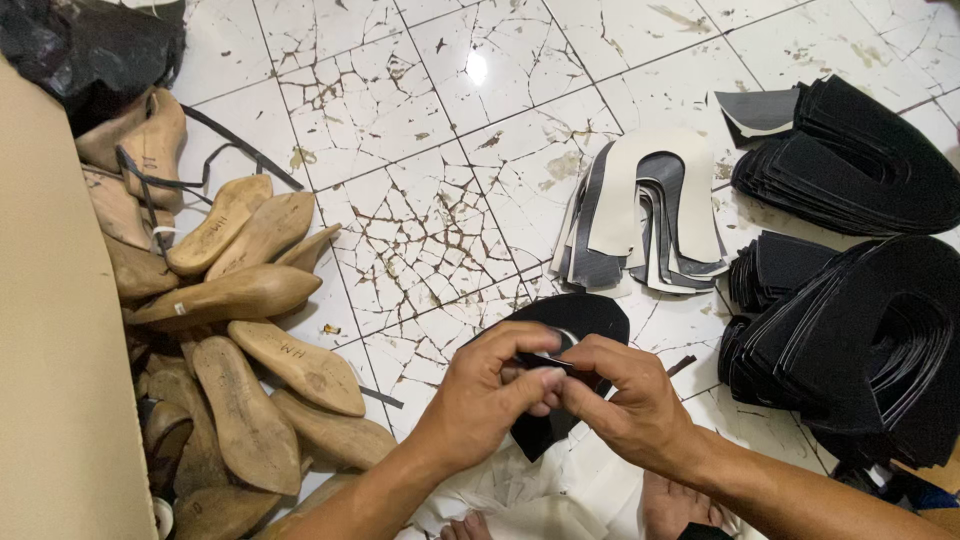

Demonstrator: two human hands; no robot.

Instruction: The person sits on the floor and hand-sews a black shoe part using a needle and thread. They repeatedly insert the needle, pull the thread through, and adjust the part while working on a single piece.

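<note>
Black shoe-upper piece [560,340] up off the cracked tile floor [440,150], low centre, pinched at its inner edge. Left hand [490,395] closed on it, thumb on top; right hand [630,405] clamped beside it, fingertips meeting. Thin, floppy material: likely to crease or slip if the pinch loosens. Just beyond, grey-and-cream cut pieces [645,220] fanned out; black stacks [860,330] at right, easily toppled by a stray elbow. Wooden shoe lasts [250,370] heaped at left, loose enough to roll.
</note>
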